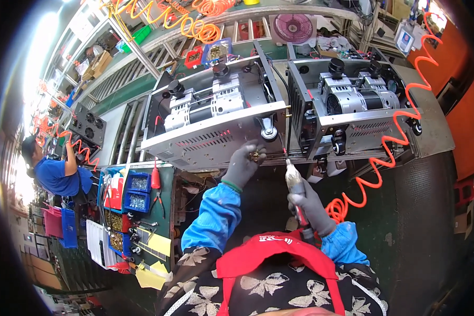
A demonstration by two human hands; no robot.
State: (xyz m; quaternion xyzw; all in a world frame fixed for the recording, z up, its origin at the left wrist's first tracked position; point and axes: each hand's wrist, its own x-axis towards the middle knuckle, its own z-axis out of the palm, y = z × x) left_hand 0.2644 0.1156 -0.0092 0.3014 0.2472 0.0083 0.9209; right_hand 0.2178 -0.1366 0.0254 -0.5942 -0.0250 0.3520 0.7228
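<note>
In my grey-gloved left hand [240,168] are several small brass-coloured screws [255,156], held between curled fingers just below a caster wheel [268,129]. That caster is fixed to the near panel of a silver metal case [205,141] with a compressor [208,110] inside. My right hand [312,206], also gloved, is wrapped around a power screwdriver [295,181]. The screwdriver's bit points up toward the case's right corner, close to the caster; whether it touches anything, I cannot tell.
A second metal case [376,125] stands to the right, with an orange coiled hose [384,160] hanging before it. On the left bench are blue screw bins [138,201], a red bottle [155,178] and pliers [159,203]. A co-worker in a blue shirt [63,176] works farther left.
</note>
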